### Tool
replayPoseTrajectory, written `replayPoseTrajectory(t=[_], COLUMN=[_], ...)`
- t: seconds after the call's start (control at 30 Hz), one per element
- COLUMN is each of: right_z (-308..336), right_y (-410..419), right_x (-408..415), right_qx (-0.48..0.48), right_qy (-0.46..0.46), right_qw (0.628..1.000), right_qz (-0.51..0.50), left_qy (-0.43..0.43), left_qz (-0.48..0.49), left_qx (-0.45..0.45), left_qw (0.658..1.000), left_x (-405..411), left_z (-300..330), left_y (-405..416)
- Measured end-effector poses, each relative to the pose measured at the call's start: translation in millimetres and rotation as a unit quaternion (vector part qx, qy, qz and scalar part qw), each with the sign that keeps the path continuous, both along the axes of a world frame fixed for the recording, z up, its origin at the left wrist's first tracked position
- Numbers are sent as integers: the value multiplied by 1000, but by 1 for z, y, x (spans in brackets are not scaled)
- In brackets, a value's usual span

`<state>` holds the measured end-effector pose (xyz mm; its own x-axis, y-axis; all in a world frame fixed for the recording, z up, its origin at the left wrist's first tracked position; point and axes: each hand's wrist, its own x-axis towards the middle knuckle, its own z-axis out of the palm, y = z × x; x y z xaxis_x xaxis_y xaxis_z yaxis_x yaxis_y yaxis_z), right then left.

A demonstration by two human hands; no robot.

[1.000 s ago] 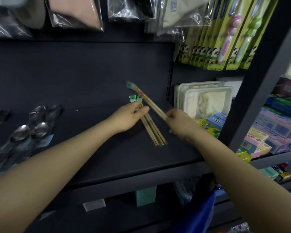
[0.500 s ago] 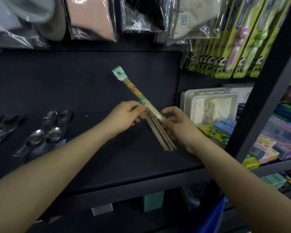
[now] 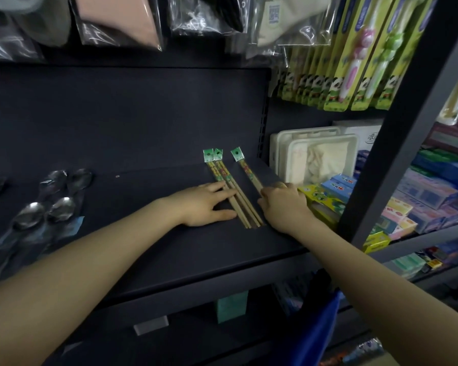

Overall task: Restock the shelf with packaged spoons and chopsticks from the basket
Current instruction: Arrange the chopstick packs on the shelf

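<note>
Chopstick packet [image 3: 250, 173]: raised in the air half a second ago, now lying flat on the shelf [image 3: 143, 233], just right of two matching packets [image 3: 229, 188], green tags toward the back panel. Right hand [image 3: 286, 207] is covering its near end, fingers curled; whether pinching or merely pressing, cannot tell. Left hand [image 3: 209, 204] is resting flat, fingers spread, touching the two packets. Handling, judged: light, stiff sticks in slippery film; best taken mid-length. Packaged spoons [image 3: 45, 202] are lying well apart, at left.
</note>
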<state>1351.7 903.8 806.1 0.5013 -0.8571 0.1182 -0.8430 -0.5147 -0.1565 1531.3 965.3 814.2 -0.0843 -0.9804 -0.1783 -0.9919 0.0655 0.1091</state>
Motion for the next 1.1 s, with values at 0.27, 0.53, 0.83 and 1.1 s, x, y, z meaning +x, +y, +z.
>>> replayPoseTrajectory(t=[0.27,0.53,0.83,1.1], right_z=[-7,-10,-7,9], right_y=[18,3,-22,4], right_x=[-9,2,7,-12], right_qx=[98,121,144,16], right_qy=[10,-87,-28,-52], right_qw=[981,974,976,973], right_qz=[166,169,163,225], left_qy=[2,19,31,73], left_qz=[-9,-20,-6,16], left_qx=[-17,-20,-27,-62], left_qw=[1000,999,999,995], left_x=[5,3,-4,-5], left_z=[-3,-1,-4,-1], left_y=[-3,-6,-12,-6])
